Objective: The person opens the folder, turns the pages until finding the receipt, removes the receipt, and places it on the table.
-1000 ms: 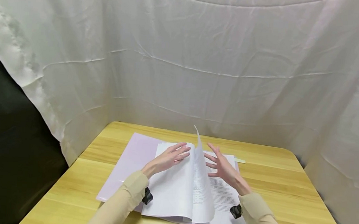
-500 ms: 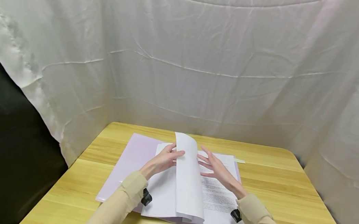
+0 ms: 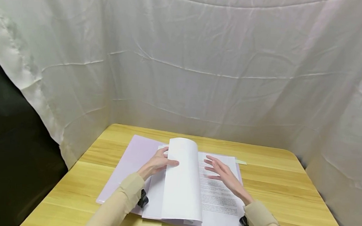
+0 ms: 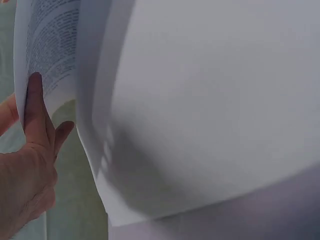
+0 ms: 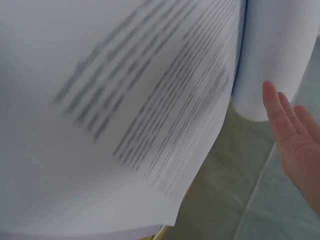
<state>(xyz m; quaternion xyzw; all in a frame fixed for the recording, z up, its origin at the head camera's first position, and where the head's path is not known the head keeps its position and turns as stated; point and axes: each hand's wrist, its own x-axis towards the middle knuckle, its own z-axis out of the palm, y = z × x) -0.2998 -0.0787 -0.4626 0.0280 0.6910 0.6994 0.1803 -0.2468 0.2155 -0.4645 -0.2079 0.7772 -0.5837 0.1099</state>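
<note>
- The left hand (image 3: 157, 162) pinches the curled page (image 3: 181, 178), thumb in front and fingers probably behind.
- The right hand (image 3: 224, 174) lies with fingers spread flat on the printed sheet (image 3: 222, 198).
- Both sheets rest in the lilac folder (image 3: 131, 161) on the wooden table (image 3: 288, 188).

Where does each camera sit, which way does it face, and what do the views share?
Head: above, facing forward and down at the table; both sleeves, left hand and right hand show.
Left wrist: beside the left hand, facing the curled sheet.
Right wrist: beside the right hand, facing the printed page.
Shared: the curled sheet.
</note>
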